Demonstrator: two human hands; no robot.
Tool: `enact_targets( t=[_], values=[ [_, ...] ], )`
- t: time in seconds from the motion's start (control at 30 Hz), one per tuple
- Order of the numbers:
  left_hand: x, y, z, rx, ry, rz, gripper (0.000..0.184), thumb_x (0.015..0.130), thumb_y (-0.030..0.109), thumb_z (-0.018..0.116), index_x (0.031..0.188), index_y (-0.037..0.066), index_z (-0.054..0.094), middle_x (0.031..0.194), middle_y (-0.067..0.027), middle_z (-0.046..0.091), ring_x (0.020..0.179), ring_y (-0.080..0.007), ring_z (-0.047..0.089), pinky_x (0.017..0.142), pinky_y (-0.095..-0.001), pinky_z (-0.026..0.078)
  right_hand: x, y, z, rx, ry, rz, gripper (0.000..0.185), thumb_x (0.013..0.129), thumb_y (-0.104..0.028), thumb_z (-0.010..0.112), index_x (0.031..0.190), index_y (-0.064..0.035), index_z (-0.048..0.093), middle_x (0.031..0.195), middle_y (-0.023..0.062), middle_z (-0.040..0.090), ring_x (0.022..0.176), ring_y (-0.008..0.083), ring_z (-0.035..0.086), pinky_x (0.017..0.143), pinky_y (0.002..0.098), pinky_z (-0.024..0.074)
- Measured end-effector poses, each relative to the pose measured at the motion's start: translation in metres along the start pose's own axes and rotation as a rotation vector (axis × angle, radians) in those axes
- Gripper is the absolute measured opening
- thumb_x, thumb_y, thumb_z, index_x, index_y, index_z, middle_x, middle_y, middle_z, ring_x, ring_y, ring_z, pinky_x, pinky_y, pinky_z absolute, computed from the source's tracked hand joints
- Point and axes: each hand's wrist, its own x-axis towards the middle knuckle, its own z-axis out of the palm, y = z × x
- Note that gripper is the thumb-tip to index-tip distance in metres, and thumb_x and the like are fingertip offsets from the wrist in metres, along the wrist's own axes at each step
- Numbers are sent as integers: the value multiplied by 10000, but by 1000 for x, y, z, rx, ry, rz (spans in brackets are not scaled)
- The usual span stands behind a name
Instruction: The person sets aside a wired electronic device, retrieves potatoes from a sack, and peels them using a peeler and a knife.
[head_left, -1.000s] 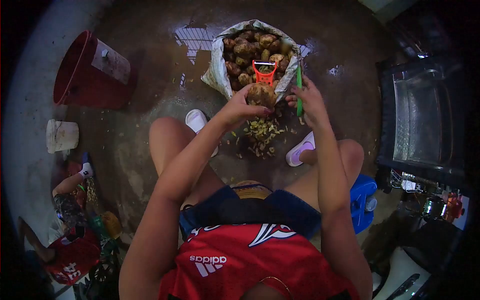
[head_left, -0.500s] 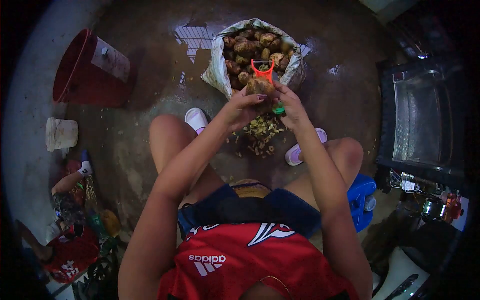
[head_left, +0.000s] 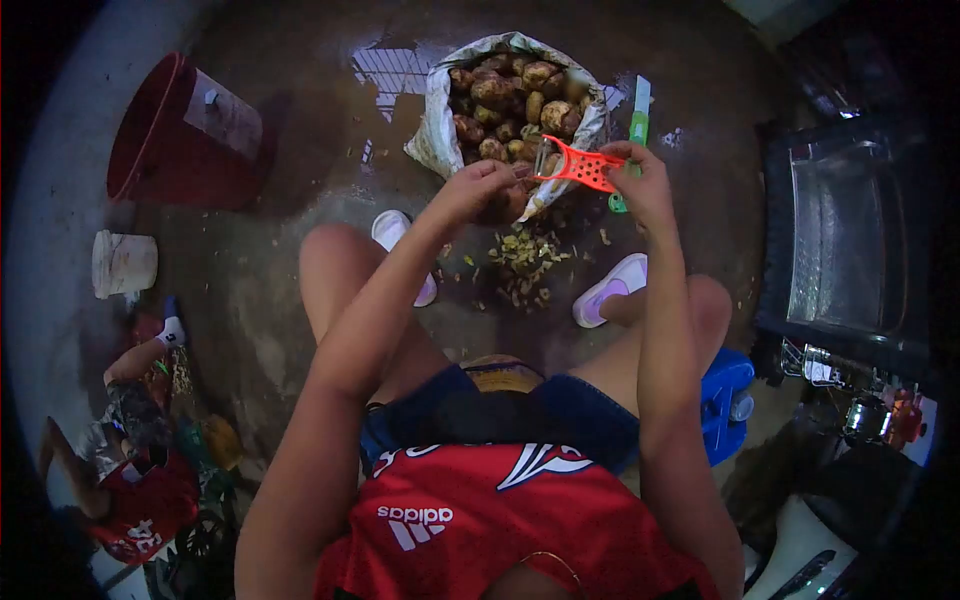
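Note:
My left hand (head_left: pixel 474 192) is closed in front of the sack, its fingertips close to the peeler's blade. A brown, dirt-covered potato (head_left: pixel 505 206) shows under those fingers, partly hidden. My right hand (head_left: pixel 641 183) is closed around an orange peeler (head_left: pixel 586 168) with a perforated handle, its blade end pointing left. That same hand also has a knife (head_left: pixel 640 108) with a green handle, its pale blade pointing away from me. Just beyond my hands stands an open white sack (head_left: pixel 436 115) full of unpeeled potatoes (head_left: pixel 492 92).
Peelings (head_left: pixel 525 258) lie on the wet floor between my feet. A red bucket (head_left: pixel 150 150) and a small white bucket (head_left: pixel 126 265) stand at left. Another person (head_left: pixel 150 490) sits at lower left. At right are a blue jerrycan (head_left: pixel 724 405) and a dark-framed glass panel (head_left: pixel 850 235).
My right hand has moved right and turned the peeler from pointing away to pointing left. The knife now shows along that hand. The potato has dropped lower, under my left hand.

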Motion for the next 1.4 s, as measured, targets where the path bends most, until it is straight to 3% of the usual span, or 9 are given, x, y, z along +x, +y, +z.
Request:
enact_targets(
  t=[0.2,0.5,0.67,0.8,1.0,1.1,1.2,1.3,1.4],
  values=[
    [-4,-10,12,114,121,176,511,768,206,616,1204,43,406,1033,-78,556,882,-139,558,738,-259,463,-2,-2,0,-117,-162,-27,240,649,24,525,877,-6,597,871,47,596,845,121,545,758,259,438],
    [-10,2,22,-206,-356,-16,645,693,137,573,1288,72,333,1082,-74,530,895,-140,551,740,-275,476,-7,-12,10,-73,-323,6,237,716,20,504,924,-11,612,911,56,618,882,130,554,787,272,428],
    [-10,1,22,-259,-335,9,643,699,191,562,1288,82,330,1022,-62,535,861,-133,548,694,-291,497,-2,-9,-4,198,-182,10,356,745,8,418,1068,14,565,1052,90,578,874,164,568,790,302,442],
    [-15,6,25,-332,-312,59,643,710,203,551,1298,98,313,957,-65,538,802,-146,559,676,-315,506,-6,-21,-24,380,175,136,450,751,-21,418,1197,-25,475,1058,79,552,728,129,568,631,227,453],
    [-15,2,22,-665,-396,106,547,750,206,557,1253,91,375,1104,-99,514,931,-188,553,744,-368,493,-13,-29,-3,631,119,408,385,822,-192,498,1191,-84,485,810,8,520,495,41,427,417,178,335],
    [-14,1,23,-690,-382,102,560,759,218,551,1272,104,358,1097,-99,528,938,-202,557,758,-378,493,-8,-9,15,633,92,526,398,801,-297,580,1128,-78,517,747,-26,484,490,30,409,414,174,313],
    [-12,-2,24,-660,-410,49,500,771,225,538,1234,100,397,1054,-106,552,930,-211,562,782,-389,484,-5,-7,20,353,-177,355,346,785,-286,629,1028,-57,540,757,-21,529,568,50,479,455,200,371],
    [-8,-7,25,-740,-301,-73,419,787,240,529,1172,95,451,1020,-115,565,930,-225,561,806,-395,471,-1,-2,34,378,-25,98,264,786,-227,643,948,-42,549,786,13,582,656,93,552,538,230,439],
    [-9,-5,24,-800,-254,-61,349,808,271,521,1102,86,493,1010,-118,569,939,-237,558,823,-393,461,2,-8,15,510,134,170,195,808,-163,611,938,-29,553,840,52,614,737,145,601,623,266,479]
  ],
)
